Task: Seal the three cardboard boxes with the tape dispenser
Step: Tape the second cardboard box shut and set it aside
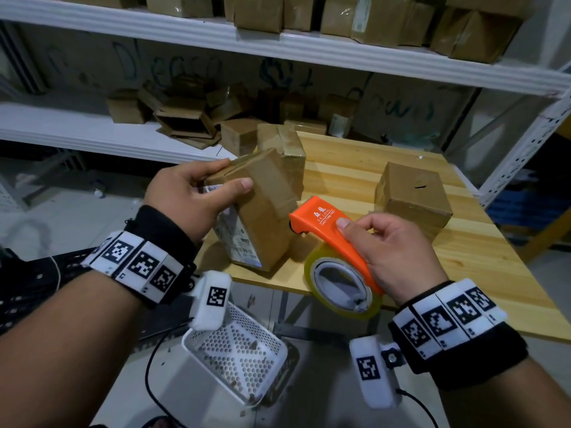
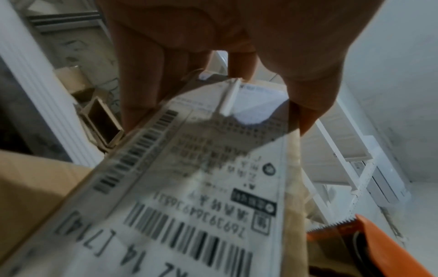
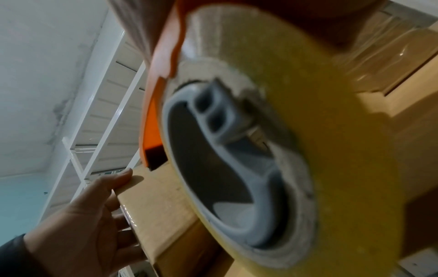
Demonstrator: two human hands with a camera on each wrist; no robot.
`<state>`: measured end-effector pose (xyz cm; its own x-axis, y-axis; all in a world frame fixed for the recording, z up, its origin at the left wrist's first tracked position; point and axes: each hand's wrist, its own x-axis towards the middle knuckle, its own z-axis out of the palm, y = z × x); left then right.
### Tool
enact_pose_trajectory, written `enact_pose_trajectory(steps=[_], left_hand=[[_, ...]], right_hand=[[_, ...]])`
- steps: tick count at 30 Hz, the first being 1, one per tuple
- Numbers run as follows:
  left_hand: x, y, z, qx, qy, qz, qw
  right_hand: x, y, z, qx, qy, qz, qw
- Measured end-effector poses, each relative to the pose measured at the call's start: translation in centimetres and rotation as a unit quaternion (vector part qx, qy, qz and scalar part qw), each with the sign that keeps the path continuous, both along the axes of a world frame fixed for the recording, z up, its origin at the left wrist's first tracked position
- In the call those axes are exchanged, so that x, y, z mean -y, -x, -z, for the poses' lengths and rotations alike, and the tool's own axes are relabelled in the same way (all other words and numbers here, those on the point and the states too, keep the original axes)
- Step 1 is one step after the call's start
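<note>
My left hand [image 1: 197, 193] grips a tall cardboard box [image 1: 262, 208] by its top end, tilted on the wooden table [image 1: 494, 261]; its white shipping label [image 2: 196, 187] faces me. My right hand [image 1: 389, 248] holds the orange tape dispenser [image 1: 330, 230] with a yellowish tape roll [image 1: 343, 288]. The dispenser's front end touches the box's right side, where a clear tape strip runs over the top. A second taped box [image 1: 284, 143] stands just behind. A third box [image 1: 414, 196] sits at the right of the table.
White metal shelves [image 1: 278, 44] with many small cardboard boxes stand behind the table. A white perforated basket [image 1: 238, 350] lies on the floor below my hands, beside a black cable [image 1: 151, 375]. The table's front edge is close under the dispenser.
</note>
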<state>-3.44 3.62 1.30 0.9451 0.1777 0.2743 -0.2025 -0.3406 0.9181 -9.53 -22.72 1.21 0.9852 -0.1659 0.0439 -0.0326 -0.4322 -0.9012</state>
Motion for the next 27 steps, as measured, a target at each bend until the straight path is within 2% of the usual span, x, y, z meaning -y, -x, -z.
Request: enact_pose_trajectory(steps=[5, 9, 16, 21, 27], left_hand=[[0.4, 0.2, 0.6, -0.035, 0.105, -0.001, 0.994], [0.9, 0.5, 0.5, -0.048, 0.146, 0.011, 0.988], [1.2, 0.3, 0.8, -0.07, 0.157, 0.017, 0.985], [0.4, 0.0, 0.9, -0.122, 0.195, -0.005, 0.973], [0.2, -0.3, 0.9, -0.136, 0.171, 0.008, 0.976]], right_hand=[[-0.6, 0.0, 0.1, 0.004, 0.009, 0.0, 1.0], [-0.5, -0.2, -0.1, 0.003, 0.022, 0.006, 1.0], [-0.2, -0.2, -0.9, 0.001, 0.054, -0.003, 0.999], [0.5, 0.1, -0.6, -0.019, 0.096, 0.001, 0.995], [0.7, -0.2, -0.9, -0.037, 0.138, -0.006, 0.99]])
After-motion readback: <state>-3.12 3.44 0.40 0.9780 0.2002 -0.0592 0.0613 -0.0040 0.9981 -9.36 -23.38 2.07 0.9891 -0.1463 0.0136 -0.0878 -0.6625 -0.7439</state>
